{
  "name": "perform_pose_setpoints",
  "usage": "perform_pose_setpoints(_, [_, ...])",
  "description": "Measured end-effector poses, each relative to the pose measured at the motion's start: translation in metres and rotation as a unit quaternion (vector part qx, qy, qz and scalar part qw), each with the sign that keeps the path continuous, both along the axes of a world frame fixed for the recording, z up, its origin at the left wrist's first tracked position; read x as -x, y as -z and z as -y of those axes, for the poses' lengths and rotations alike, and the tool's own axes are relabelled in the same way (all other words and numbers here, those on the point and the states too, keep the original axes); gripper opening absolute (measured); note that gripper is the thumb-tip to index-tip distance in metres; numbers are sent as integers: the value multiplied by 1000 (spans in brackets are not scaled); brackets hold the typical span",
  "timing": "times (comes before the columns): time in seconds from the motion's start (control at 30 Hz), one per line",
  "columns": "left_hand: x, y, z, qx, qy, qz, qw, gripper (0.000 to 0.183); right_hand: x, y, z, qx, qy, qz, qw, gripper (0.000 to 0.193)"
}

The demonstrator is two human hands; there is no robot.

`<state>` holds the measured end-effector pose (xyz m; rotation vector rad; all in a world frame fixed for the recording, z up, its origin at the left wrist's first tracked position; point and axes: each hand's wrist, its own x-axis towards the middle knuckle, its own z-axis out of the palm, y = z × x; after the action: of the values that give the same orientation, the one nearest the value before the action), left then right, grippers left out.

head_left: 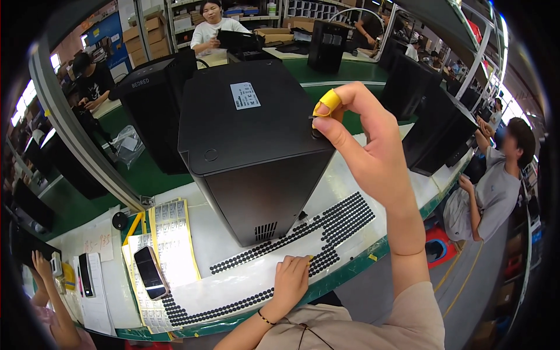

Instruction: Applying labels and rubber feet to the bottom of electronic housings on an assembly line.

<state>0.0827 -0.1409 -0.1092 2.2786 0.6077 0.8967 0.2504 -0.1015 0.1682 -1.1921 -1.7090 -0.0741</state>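
A tall black case (256, 157) stands on the worktable, with a white label (245, 95) on its top face and a shallow ring near one corner. At the top's right corner my right hand (373, 146) is closed in a pinch, a yellow cover (328, 102) on its index finger. Between thumb and finger sits a small black pad, mostly hidden. My left hand (290, 284) rests lower down, fingers curled together, its tips among rows of round black pads (350, 219) on a pale sheet. Whatever those fingertips may hold is hidden.
Left of the pads, a phone (150, 273) lies on yellow-edged label sheets (175, 233). Other black cases (154, 111) stand behind and to the right (438, 131). A co-worker (487, 181) is at the right; another person's hands (46, 274) are at the lower left.
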Motion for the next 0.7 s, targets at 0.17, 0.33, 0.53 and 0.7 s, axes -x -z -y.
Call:
perform_pose_setpoints(0.17, [-7,-3,5,4,19,3,1000,30,1,9,8,-49,0,-80,996,14])
perform_pose_setpoints(0.33, [-6,-5,4,9,16,0,1000,29,3,22,6,-136,27,-87,986,11])
perform_pose_setpoints(0.53, [6,-39,-10,-12,-7,102,995,25,-1,47,-3,-222,-11,-54,973,14])
perform_pose_setpoints(0.7, [53,-155,-53,-150,-75,240,956,32,13,61,-20,-293,-56,-156,942,17])
